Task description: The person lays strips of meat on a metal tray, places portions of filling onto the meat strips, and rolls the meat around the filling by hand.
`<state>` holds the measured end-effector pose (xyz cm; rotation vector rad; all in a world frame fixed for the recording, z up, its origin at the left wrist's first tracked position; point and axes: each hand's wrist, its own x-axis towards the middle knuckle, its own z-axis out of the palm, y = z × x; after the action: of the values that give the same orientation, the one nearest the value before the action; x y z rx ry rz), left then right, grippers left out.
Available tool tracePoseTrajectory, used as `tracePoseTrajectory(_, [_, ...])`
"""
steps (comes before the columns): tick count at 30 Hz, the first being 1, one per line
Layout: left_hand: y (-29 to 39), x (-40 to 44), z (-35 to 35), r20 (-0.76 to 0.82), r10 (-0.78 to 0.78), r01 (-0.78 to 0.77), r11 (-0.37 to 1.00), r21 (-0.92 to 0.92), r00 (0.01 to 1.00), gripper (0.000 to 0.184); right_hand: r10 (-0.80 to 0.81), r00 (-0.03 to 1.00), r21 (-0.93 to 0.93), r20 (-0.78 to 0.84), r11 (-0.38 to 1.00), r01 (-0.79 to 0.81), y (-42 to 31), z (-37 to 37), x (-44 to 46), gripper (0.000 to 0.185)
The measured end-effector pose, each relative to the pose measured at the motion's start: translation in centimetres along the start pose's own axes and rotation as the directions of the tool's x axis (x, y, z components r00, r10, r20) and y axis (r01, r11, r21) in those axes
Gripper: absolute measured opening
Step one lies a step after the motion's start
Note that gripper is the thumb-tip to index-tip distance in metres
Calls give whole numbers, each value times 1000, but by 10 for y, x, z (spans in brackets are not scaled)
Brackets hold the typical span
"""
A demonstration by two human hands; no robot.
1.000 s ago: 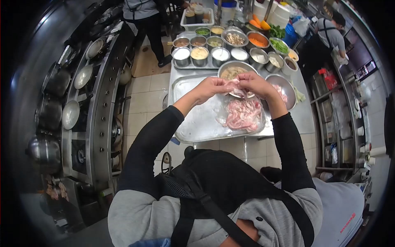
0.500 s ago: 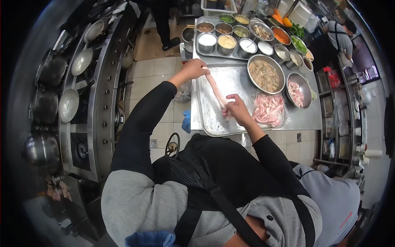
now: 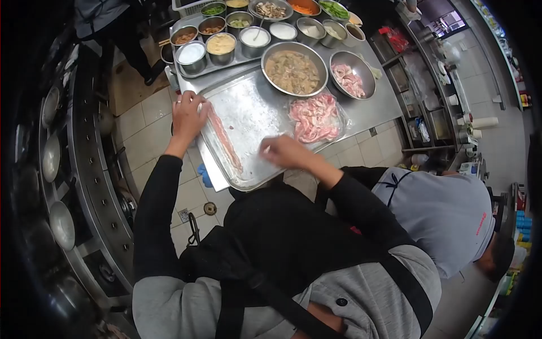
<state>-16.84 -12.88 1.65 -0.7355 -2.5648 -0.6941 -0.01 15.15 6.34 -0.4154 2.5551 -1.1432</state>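
A long thin strip of raw meat [image 3: 224, 138] lies along the left side of a shallow metal tray [image 3: 248, 104]. At its far end, by the tray's left rim, my left hand [image 3: 189, 116] has its fingers closed on the strip. My right hand [image 3: 287, 152] hovers over the near right part of the tray, apart from the strip; its fingers are smeared by motion. Right of the tray, a plastic bag holds a pile of sliced raw meat [image 3: 317, 118]. A large bowl of meat pieces in liquid [image 3: 294, 69] stands beyond it.
A steel bowl with more raw slices [image 3: 353, 73] sits at the right. Several metal tubs, including one of white powder [image 3: 192, 55], line the table's back. A co-worker in a grey shirt [image 3: 432, 214] is close on my right; another person [image 3: 121, 34] stands far left.
The meat strip, stretched between both hands before, now lies along the tray's left side. My right hand has let go of its near end and moved right. The view has shifted.
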Motion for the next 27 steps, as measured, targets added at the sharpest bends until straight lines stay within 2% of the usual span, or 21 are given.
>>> tracePoseTrajectory(1, [11, -13, -5, 123, 20, -12, 997, -71, 992, 25, 189, 981, -134, -37, 972, -192, 0, -29, -5, 18])
tracePoseTrajectory(2, [23, -27, -13, 239, 47, -15, 991, -135, 970, 31, 161, 968, -90, -194, 979, -181, 26, -43, -9, 17])
tracePoseTrajectory(4, [59, -65, -28, 531, 164, -158, 986, -56, 832, 48, 157, 934, -142, -322, 967, -211, 65, -76, -12, 22])
tracePoseTrajectory(6, [88, -85, -39, 497, 132, -56, 985, -164, 858, 56, 144, 917, -183, -371, 957, -224, 81, -88, -7, 28])
tracePoseTrajectory(8, [93, -77, -41, 501, 120, -55, 988, -142, 857, 57, 136, 904, -270, -406, 927, -261, 90, -83, 1, 36])
tracePoseTrajectory(11, [99, -62, -43, 447, 40, 38, 985, -165, 894, 55, 66, 901, -404, -428, 878, -256, 104, -80, 14, 38])
tracePoseTrajectory(12, [102, -56, -43, 405, 4, 85, 975, -203, 914, 51, 13, 927, -444, -376, 875, -192, 112, -91, 9, 32])
tracePoseTrajectory(13, [108, -49, -44, 367, -30, 128, 961, -245, 930, 48, 128, 928, -203, -351, 957, -209, 109, -103, 4, 30])
tracePoseTrajectory(14, [115, -36, -46, 396, -63, 213, 913, -347, 916, 44, 230, 927, 46, -295, 973, -227, 103, -120, 0, 27])
tracePoseTrajectory(15, [122, -22, -49, 427, -92, 296, 846, -443, 900, 40, 314, 926, 287, -211, 925, -249, 101, -132, -3, 25])
tracePoseTrajectory(16, [130, -8, -49, 454, -115, 372, 763, -529, 883, 36, 373, 924, 595, -89, 763, -251, 104, -141, -4, 17])
tracePoseTrajectory(19, [164, 32, -37, 529, -115, 512, 484, -709, 841, 31, 162, 987, 768, 10, 631, -112, 83, -171, -4, 16])
tracePoseTrajectory(21, [195, 62, -31, 463, -61, 443, 419, -792, 884, 38, 49, 996, 776, 79, 624, -92, 65, -183, 5, 16])
tracePoseTrajectory(23, [221, 82, -17, 403, -45, 400, 271, -876, 914, 40, -8, 994, 768, 107, 636, -78, 28, -192, 7, 17])
tracePoseTrajectory(24, [215, 90, -13, 508, 5, 495, 217, -842, 861, 37, -77, 980, 734, 184, 674, -85, 40, -194, 19, 17])
tracePoseTrajectory(26, [201, 105, -5, 686, 128, 676, 115, -728, 716, 33, -119, 981, 665, 156, 746, -15, 31, -190, 32, 16])
tracePoseTrajectory(27, [194, 104, -7, 709, 82, 703, 92, -705, 700, 29, -137, 980, 628, 144, 778, 17, 26, -187, 37, 15])
